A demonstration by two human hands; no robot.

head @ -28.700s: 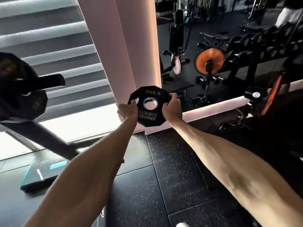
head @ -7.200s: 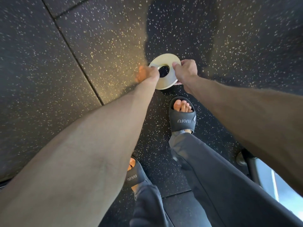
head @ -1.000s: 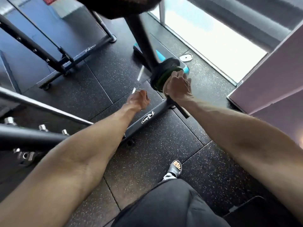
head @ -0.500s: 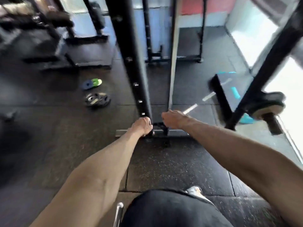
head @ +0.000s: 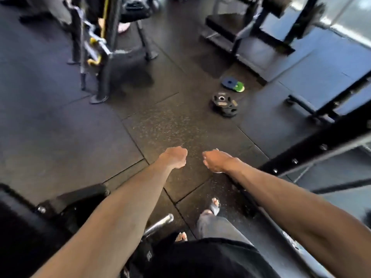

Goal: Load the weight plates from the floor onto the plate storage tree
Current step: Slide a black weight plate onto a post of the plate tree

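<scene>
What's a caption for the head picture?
Left hand and right hand empty, black plates and coloured plates ahead on floor.

A little pile of black weight plates lies flat on the floor, far ahead of the right hand and a bit to its right. One plate sticks out on the pile's near side. Just past the pile lie a blue plate and a small green plate, both flat and touching.

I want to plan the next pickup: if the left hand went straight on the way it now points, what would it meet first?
Probably the black plate stack on the floor. Only bare floor shows between it and the left hand. Depth is unclear, since the hand is above the floor.
</scene>
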